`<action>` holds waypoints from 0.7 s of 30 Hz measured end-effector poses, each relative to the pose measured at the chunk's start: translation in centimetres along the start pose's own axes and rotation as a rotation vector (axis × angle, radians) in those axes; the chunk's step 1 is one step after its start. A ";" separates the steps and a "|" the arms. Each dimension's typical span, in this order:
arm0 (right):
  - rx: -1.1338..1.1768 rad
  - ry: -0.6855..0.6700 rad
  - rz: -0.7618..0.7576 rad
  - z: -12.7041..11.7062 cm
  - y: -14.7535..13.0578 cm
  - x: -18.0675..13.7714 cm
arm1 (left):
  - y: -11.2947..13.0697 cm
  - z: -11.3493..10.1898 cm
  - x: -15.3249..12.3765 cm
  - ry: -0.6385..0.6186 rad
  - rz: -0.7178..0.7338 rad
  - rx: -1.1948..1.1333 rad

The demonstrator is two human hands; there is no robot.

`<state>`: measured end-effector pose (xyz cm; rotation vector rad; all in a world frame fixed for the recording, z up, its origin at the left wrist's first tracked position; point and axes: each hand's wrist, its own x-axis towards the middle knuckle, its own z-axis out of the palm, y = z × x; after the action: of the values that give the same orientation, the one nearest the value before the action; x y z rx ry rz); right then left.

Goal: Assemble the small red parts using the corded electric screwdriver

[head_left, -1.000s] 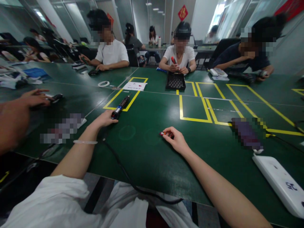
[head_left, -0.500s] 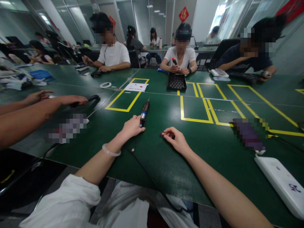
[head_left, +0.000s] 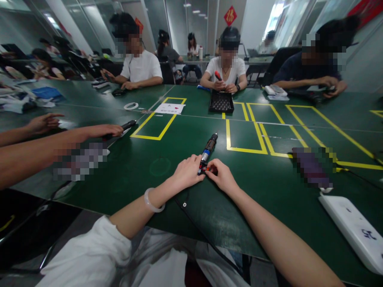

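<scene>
My left hand (head_left: 187,173) is closed round the near end of a black corded tool with a blue band (head_left: 208,148), which lies on the green table (head_left: 167,191) pointing away from me. My right hand (head_left: 223,175) pinches a small red part (head_left: 206,170) against the table, right beside the tool's near end. The two hands almost touch. The tool's black cable (head_left: 203,235) runs back over the table edge toward my lap.
A co-worker's forearms reach in from the left, one hand (head_left: 103,130) on a black tool. Across the table sit several people; a black tray (head_left: 221,103), a white paper (head_left: 170,108), a white ring (head_left: 131,105). A white device (head_left: 353,229) lies near right.
My left hand has dragged the corded tool rightward across the table until it meets my right hand, which stayed put. The co-worker's hand on the left has slid further right with its tool.
</scene>
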<state>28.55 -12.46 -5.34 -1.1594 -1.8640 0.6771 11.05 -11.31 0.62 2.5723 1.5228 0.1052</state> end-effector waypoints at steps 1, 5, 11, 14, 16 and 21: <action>-0.023 -0.014 -0.004 0.0 0.0 0.0 | 0.0 0.1 0.0 0.005 0.004 -0.002; -0.060 -0.026 -0.019 -0.2 -0.2 -0.1 | 0.0 0.2 -0.3 0.027 0.007 -0.020; -0.021 -0.009 -0.044 -0.3 -0.7 -0.1 | -0.1 0.2 -0.5 0.051 0.004 -0.036; -0.031 0.016 -0.039 -0.4 -0.8 -0.2 | 0.0 0.4 -0.5 0.080 0.003 -0.004; -0.038 0.033 -0.024 -0.5 -1.0 -0.2 | 0.1 0.6 -0.3 0.101 -0.006 0.034; 0.019 0.025 0.009 -0.8 -1.3 -0.2 | 0.2 1.0 0.0 0.152 -0.024 0.138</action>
<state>28.68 -13.18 -4.05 -1.1603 -1.8287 0.6809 11.35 -11.49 -0.35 2.7071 1.6680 0.2044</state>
